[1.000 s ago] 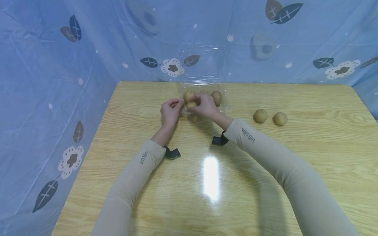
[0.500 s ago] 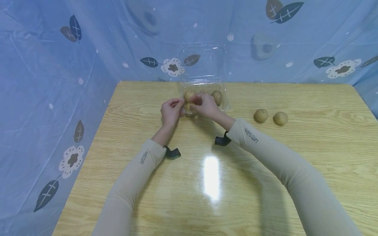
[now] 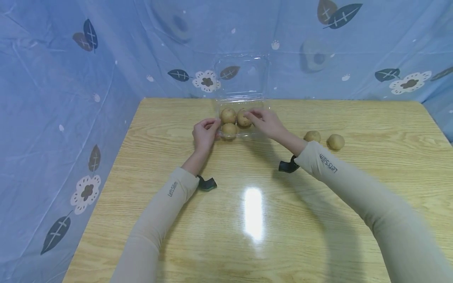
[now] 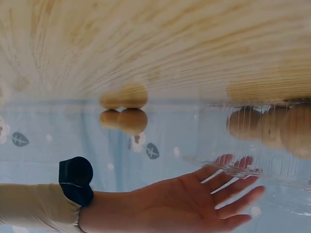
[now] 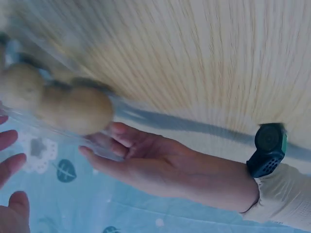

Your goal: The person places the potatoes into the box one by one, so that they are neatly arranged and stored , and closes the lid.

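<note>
A person's 2 arms in beige sleeves reach across a wooden table (image 3: 141, 157) toward a clear plastic clamshell box (image 3: 244, 131) at 12 o'clock, near the table's far edge. Its lid (image 3: 242, 74) stands open and upright against a blue floral cloth backdrop (image 3: 70, 59).

The left hand (image 3: 204, 133) is at the box's left edge, about 9 o'clock from it, its fingers curled and pinching the clear rim. The right wrist view shows the same hand from the side, fingers (image 5: 104, 145) against the plastic under the potatoes.

The right hand (image 3: 267, 122) hovers over the box's right half, about 3 o'clock from its centre. Its fingers are stretched out and relaxed, holding nothing; the left wrist view shows this palm (image 4: 194, 194) flat and spread, fingertips beside the clear wall.

3 potatoes show inside the box: 1 at the back left (image 3: 228, 115), 1 just right of it (image 3: 243, 118), and 1 at the front left (image 3: 229, 130), all close together.

2 loose potatoes lie on the table at 3 o'clock from the box, well apart from it: the nearer one (image 3: 313, 136) partly behind the right forearm, the farther one (image 3: 336, 142) just beside it.

Each wrist carries a dark strap (image 3: 207, 183).
</note>
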The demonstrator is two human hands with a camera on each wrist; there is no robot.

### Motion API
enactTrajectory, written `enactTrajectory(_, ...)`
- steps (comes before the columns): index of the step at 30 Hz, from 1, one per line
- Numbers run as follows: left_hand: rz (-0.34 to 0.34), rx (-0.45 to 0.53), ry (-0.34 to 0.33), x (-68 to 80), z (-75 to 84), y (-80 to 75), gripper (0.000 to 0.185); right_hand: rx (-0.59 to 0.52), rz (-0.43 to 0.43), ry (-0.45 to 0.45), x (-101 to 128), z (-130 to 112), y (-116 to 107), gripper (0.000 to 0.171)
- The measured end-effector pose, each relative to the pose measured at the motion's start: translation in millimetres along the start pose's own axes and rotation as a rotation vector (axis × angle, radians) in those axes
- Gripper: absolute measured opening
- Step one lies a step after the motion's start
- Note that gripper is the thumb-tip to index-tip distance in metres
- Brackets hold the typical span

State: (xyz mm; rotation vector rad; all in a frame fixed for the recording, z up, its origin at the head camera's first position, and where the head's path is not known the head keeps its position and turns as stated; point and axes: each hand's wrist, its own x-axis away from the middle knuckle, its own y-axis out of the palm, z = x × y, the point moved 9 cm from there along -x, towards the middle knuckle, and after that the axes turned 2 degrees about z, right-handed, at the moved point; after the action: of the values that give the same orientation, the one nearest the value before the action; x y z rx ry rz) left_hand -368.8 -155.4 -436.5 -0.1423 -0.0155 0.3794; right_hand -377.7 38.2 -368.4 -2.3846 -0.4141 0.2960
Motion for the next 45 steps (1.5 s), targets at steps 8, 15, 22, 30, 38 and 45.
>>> enactTrajectory(8, -0.004, 0.001, 0.014, 1.0, 1.9, 0.4, 0.024, 0.048, 0.104, -0.022, 19.7, 17.1, -37.5, 0.041)
enactTrajectory(15, -0.009, 0.013, 0.003, -0.1, 0.5, 0.2, 0.025, 0.096, 0.114, -0.002, 42.0, 41.7, -59.0, 0.039)
enactTrajectory(22, -0.017, 0.017, -0.007, -0.2, 0.4, 0.3, 0.023, 0.216, 0.109, -0.026, 61.6, 61.1, -76.0, 0.035)
enactTrajectory(30, -0.035, 0.025, -0.014, -0.5, -0.7, 2.4, 0.024, 0.338, 0.050, -0.014, 80.8, 78.9, -86.2, 0.033)
enactTrajectory(38, -0.030, 0.005, -0.030, -0.1, -0.9, 1.7, 0.024, 0.481, -0.005, -0.016, 88.6, 98.1, -83.5, 0.031)
enactTrajectory(45, -0.029, 0.015, -0.026, -0.5, -0.2, 1.2, 0.024, 0.482, -0.031, -0.003, 88.6, 101.5, -82.2, 0.035)
